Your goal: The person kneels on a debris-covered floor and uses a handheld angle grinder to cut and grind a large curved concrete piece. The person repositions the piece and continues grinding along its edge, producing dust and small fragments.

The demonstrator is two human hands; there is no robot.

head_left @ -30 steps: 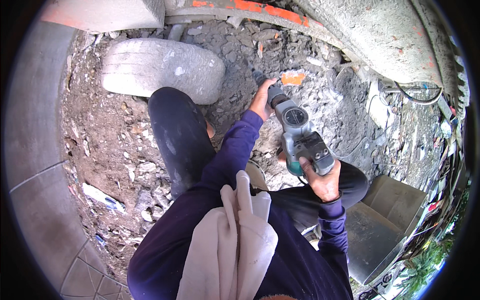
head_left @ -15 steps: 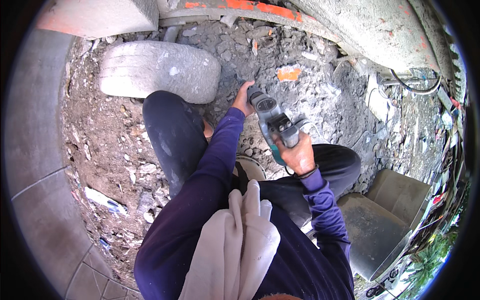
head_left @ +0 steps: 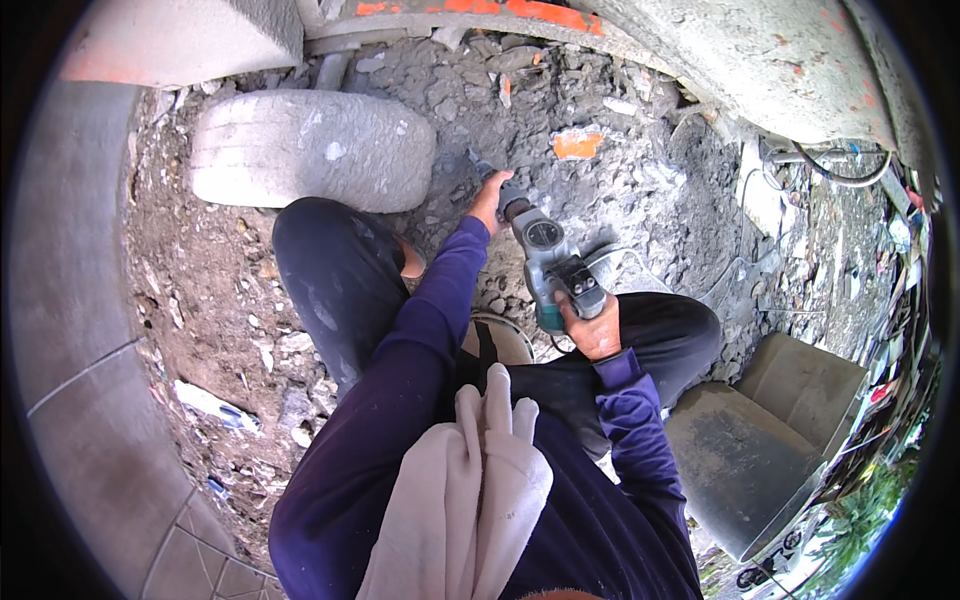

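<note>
A grey and green rotary hammer is held between my hands, above my bent right leg and the rubble. My right hand is wrapped round its rear handle. My left hand is closed round its front end, next to the dark collar. Beyond my left fingers the metal bit points up and left, close to the dust-coated tyre. I cannot tell whether its tip touches the ground. A pale cloth hangs down over my chest.
Broken grey rubble covers the ground ahead, with an orange-faced fragment in it. A cement-crusted machine body overhangs the far side. Dusty brown panels lie at right. Paving curves along the left. A round container stands between my legs.
The rotary hammer has shifted slightly toward me, both hands still holding it. More of its collar and bit now shows around my left hand. My right hand has come a little nearer my body.
</note>
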